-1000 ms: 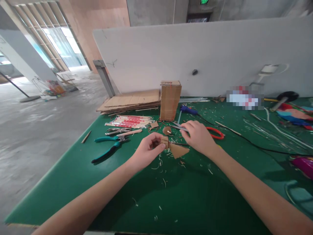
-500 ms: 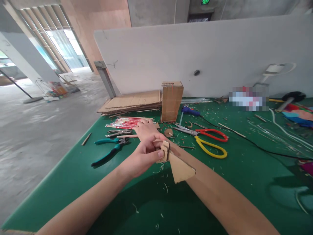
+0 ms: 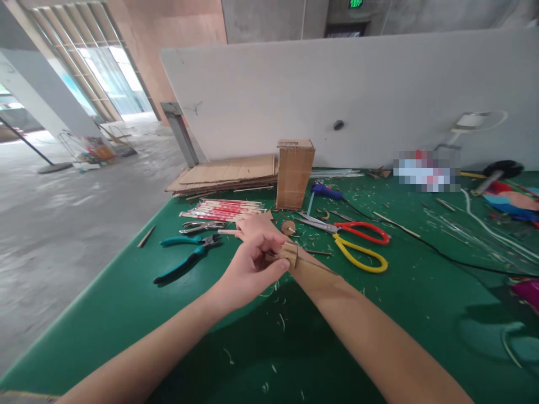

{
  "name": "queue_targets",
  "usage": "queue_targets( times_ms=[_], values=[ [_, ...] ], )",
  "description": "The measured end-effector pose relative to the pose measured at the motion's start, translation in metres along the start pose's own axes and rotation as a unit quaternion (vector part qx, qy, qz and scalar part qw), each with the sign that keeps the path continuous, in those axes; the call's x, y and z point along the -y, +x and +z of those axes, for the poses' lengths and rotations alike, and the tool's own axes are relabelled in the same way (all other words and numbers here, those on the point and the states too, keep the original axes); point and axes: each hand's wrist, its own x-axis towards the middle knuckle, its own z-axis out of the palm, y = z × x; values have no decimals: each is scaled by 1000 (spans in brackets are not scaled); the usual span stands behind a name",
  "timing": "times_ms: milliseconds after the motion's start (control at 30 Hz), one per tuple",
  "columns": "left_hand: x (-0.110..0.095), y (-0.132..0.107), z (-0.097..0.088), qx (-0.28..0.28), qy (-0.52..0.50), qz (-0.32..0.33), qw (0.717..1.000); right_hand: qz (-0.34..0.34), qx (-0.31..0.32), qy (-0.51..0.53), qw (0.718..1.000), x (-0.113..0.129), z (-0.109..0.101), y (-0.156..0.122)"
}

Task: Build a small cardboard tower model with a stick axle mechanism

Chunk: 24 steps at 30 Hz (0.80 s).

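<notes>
We've got the cardboard piece (image 3: 290, 254) pinched in the left hand (image 3: 251, 268), thumb and fingertips closed on its left end, held just above the tabletop (image 3: 126, 314) in mid-frame. The right forearm crosses under it, so the piece sits right on top of that arm. The right hand (image 3: 255, 224) is beyond the left one, further from us, down by a wooden stick (image 3: 227, 232). Its fingers are curled at the stick's end, but we can't tell whether it's gripping or only touching. The piece is small, brown corrugated board, and the pinched end looks like a few folded or stacked layers with the edges showing. A flatter flap runs off to the right over the forearm. It's nearly the same colour as the arm, so we can't read its outline. A small cardboard disc (image 3: 288, 227) lies just beyond the piece. Teal-handled pliers (image 3: 185, 260) are left of the hands, and wrapped chopsticks (image 3: 223, 210) lie behind the right hand. Scissors (image 3: 357, 247) with one red and one yellow handle lie to the right, well apart from both hands. An upright cardboard box (image 3: 293, 174) stands at the back beside flat cardboard sheets (image 3: 227, 171). Pale shavings are scattered across the green top.
</notes>
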Motion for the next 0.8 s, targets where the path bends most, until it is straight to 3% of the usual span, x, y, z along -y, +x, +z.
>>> queue_targets(
  times_ms=[100, 200, 267, 333, 400, 533, 600, 700, 800],
  values=[
    [-2, -1, 0, -34, 59, 18, 998, 28, -35, 56, 997, 0, -3, 2],
    [-6, -2, -1, -12, 33, 15, 999, 82, -97, 152, 980, -9, -21, -13],
    [-7, -1, -2, -5, 20, 10, 1000, 104, -135, 194, 966, -15, -39, -33],
    [-5, 1, -2, -22, 40, 1, 999, 126, -178, 292, 931, -20, -55, -59],
    [-1, 3, -2, -48, 62, -8, 997, 147, -183, 298, 925, -21, -67, -88],
    [9, 9, -4, -73, 56, -29, 995, 208, -162, 162, 951, -18, -69, -138],
    [13, 11, -6, -82, 67, -31, 994, 204, -108, 41, 972, -17, -65, -153],
    [16, 13, -8, -98, 96, -18, 990, 198, -52, -122, 971, -19, -61, -159],
    [20, 13, -11, -110, 113, -10, 987, 194, -22, -174, 965, -20, -59, -155]
  ],
)
